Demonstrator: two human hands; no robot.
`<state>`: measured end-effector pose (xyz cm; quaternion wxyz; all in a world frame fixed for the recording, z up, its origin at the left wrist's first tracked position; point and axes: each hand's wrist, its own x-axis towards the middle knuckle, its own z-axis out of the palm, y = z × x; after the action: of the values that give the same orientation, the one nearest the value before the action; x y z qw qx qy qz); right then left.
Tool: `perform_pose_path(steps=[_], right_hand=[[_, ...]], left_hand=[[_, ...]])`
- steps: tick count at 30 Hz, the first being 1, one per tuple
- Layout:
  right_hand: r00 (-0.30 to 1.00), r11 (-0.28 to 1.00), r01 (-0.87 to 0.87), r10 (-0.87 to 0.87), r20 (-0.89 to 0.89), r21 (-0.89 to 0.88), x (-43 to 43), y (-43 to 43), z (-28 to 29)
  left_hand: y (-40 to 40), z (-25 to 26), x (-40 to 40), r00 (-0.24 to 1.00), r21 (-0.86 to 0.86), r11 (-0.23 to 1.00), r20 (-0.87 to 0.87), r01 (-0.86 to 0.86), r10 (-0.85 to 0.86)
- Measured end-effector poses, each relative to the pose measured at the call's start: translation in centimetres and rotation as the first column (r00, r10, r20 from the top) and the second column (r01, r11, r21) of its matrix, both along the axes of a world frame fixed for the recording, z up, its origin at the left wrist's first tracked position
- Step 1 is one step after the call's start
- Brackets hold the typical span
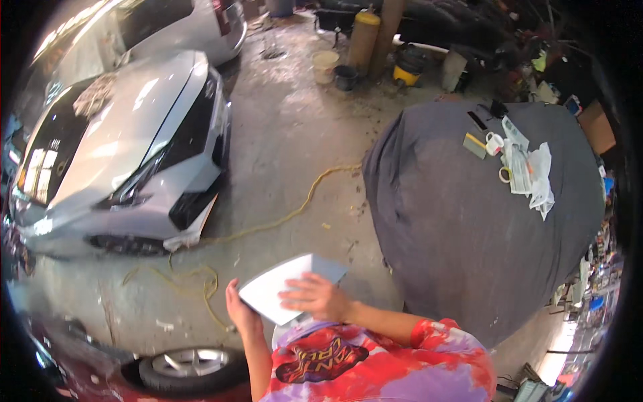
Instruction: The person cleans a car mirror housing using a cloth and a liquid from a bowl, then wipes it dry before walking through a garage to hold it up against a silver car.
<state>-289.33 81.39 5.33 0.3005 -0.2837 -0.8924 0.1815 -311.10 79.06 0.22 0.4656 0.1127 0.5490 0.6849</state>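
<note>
A sheet of stiff paper is in front of my body, above the concrete floor. Its larger left part is bright white, and a grey-blue part shows at its right corner. My left hand holds the sheet by its left edge, with the fingers up along that side. Across the middle of the sheet, my right hand lies palm down with its fingers stretched out and slightly apart. The right hand is a little blurred, and its thumb cannot be made out clearly.
A silver car stands at the left. A dark cloth drapes a large form at the right, with tape rolls and plastic bags on top. A yellow cord crosses the floor. A wheel is at lower left.
</note>
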Motion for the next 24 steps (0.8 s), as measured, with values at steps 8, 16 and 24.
perform_pose_path(steps=[8, 16, 24], right_hand=[[0.998, 0.975, -0.026, 0.038, 0.052, -0.222, -6.3, 23.3, -4.3], [0.907, 0.662, 0.274, -0.419, -0.040, -0.698, -5.0, 46.6, -3.1], [0.635, 0.417, 0.155, -0.737, -0.233, -0.895, -2.1, 63.4, -9.6]], left_hand=[[24.7, -3.1, -5.7, 0.994, -0.013, 0.998, -0.087, 0.065, -0.066], [54.8, 1.3, -6.0, 0.675, 0.014, 0.763, -0.476, 0.646, -0.563], [79.1, 0.0, -3.3, 0.624, 0.064, 0.691, -0.495, 0.720, -0.605]])
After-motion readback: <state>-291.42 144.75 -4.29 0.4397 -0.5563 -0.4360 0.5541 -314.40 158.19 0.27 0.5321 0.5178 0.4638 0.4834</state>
